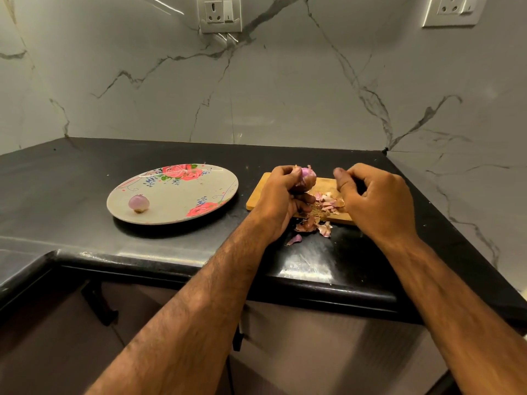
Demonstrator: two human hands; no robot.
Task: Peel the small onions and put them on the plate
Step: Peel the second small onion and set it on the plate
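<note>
My left hand (281, 195) grips a small purple onion (308, 175) above the wooden cutting board (263, 192), its top poking out past my fingers. My right hand (376, 201) hovers just to the right of it with curled fingers and the thumb stretched toward the onion; nothing shows in its grasp. One peeled onion (139, 203) lies on the left part of the flowered plate (176, 212), which sits left of the board. Loose pink skins (328, 205) litter the board.
More peel scraps (310, 226) lie on the black countertop (85, 172) in front of the board. The counter's front edge (285, 277) runs below my forearms. A marble wall with two sockets (219, 14) stands behind.
</note>
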